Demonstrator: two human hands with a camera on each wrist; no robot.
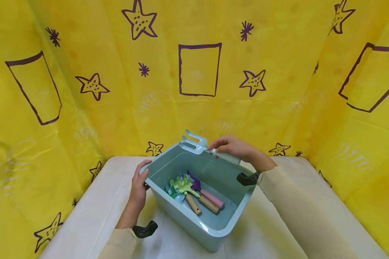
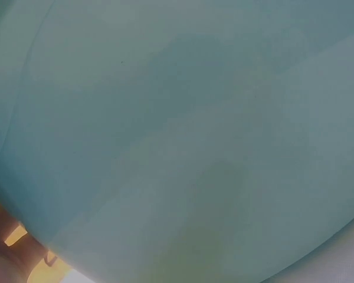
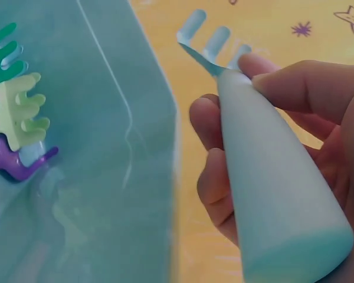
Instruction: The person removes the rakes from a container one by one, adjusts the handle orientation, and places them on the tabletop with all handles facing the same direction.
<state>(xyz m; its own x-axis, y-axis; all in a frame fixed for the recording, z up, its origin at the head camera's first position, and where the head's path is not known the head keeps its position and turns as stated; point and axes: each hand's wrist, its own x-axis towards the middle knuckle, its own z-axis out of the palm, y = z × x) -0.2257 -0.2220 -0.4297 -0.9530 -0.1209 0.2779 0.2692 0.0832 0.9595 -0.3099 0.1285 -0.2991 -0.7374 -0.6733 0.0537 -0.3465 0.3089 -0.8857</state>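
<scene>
My right hand point(image 1: 235, 147) grips the pale handle of a light blue hand rake point(image 1: 197, 144), held over the far rim of a blue-green plastic bin point(image 1: 183, 217). In the right wrist view, fingers and thumb wrap the thick tapered handle point(image 3: 271, 165), and the prongs point away. My left hand point(image 1: 139, 187) holds the bin's left corner, thumb over the rim. On the bin's floor lie several small garden tools: light green rakes point(image 1: 184, 185) with wooden handles point(image 1: 193, 205), a purple rake point(image 1: 196, 182) with a pink handle point(image 1: 212, 199), and a partly hidden green one point(image 1: 173, 191).
The bin stands at a slant on a white-covered table point(image 1: 87, 208). Yellow cloth point(image 1: 194, 118) printed with purple stars and frames encloses the back and sides. Both wrists wear a black band point(image 1: 146, 229) over beige sleeves. Bin wall point(image 2: 194, 130) fills most of the left wrist view.
</scene>
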